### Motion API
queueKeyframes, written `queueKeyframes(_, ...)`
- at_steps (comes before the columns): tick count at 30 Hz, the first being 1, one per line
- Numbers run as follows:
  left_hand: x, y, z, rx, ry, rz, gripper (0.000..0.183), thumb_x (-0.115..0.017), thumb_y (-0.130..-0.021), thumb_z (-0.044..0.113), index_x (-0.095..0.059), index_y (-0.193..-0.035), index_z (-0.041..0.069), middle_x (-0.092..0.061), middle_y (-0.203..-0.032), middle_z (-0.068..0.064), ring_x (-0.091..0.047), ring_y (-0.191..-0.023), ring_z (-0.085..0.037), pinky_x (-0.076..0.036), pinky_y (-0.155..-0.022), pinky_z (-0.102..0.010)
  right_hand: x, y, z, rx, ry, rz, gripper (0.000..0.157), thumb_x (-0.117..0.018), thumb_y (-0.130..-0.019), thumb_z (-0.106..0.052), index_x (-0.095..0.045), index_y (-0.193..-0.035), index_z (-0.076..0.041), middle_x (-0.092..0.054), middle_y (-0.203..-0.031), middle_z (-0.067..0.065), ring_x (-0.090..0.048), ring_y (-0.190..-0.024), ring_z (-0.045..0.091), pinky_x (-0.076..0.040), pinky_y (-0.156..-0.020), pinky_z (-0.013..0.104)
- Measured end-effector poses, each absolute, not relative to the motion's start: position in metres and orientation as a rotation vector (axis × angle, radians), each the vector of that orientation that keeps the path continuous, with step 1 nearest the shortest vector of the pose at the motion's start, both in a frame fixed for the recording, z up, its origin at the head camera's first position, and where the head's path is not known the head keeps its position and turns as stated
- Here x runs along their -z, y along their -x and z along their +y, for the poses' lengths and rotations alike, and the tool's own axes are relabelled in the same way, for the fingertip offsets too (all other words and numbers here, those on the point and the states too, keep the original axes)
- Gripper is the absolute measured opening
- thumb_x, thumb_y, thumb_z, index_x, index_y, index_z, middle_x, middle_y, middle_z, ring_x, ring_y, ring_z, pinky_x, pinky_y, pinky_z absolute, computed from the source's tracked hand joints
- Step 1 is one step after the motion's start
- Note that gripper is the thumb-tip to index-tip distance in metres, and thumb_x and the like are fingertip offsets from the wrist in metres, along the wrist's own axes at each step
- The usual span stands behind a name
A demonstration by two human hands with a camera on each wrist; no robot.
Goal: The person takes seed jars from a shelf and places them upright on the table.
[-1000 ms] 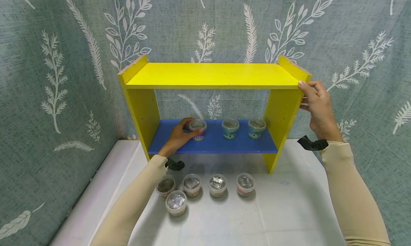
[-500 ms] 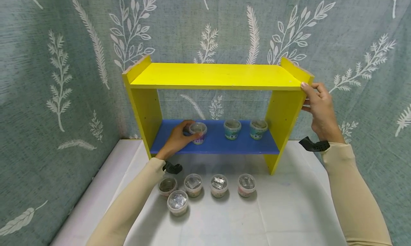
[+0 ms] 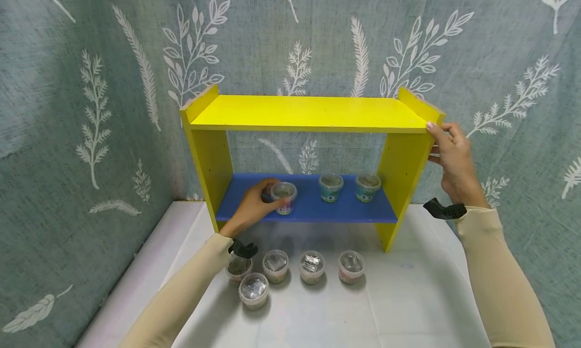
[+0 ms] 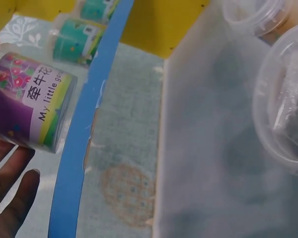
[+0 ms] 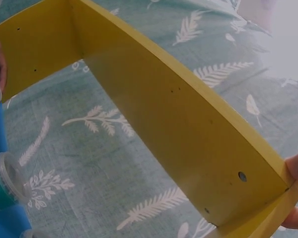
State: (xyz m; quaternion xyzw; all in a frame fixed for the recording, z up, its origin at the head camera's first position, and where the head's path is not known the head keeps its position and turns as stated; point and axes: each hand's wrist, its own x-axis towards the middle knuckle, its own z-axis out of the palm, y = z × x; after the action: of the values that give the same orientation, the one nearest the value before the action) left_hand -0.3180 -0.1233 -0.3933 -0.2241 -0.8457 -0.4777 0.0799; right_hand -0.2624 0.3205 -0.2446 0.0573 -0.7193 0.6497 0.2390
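A clear-lidded plastic cup (image 3: 284, 200) with a purple label is gripped in my left hand (image 3: 254, 204), thumb at its front and fingers round its far side. In the left wrist view the purple cup (image 4: 32, 101) is close to the blue shelf's front edge (image 4: 79, 148). Two teal cups (image 3: 331, 191) stand to its right on the blue shelf (image 3: 308, 214). My right hand (image 3: 455, 161) grips the upper right side of the yellow shelf unit (image 3: 295, 113), thumb on the front edge and fingers behind the panel.
Several lidded cups with silvery tops stand on the white table below, among them one at the right (image 3: 351, 268) and one at the front left (image 3: 253, 290). Leaf-patterned green cloth (image 3: 254, 45) hangs behind and at the left.
My left hand has drawn the purple cup forward, closer to the front edge of the blue shelf. The right hand keeps its grip on the unit. The head view has tilted slightly.
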Motion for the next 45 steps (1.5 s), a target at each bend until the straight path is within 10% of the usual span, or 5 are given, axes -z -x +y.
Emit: queueKeyframes(45,0.405,0.250,-0.123,1.464,0.899,-2.505,0.059,-0.083,-0.089,0.037,-0.058,-0.141,0.025,-0.066,-0.112,0.003,-0.062,-0.097,-0.019,-0.053,-0.084,-0.053,0.245,0.262,0.317,-1.855,-0.166,-1.916,0.034,-0.067,-0.099,-0.045,-0.059,-0.121,-0.021,-0.059,-0.110,0.004,-0.059,-0.091,0.018,-0.047,-0.080,0.028)
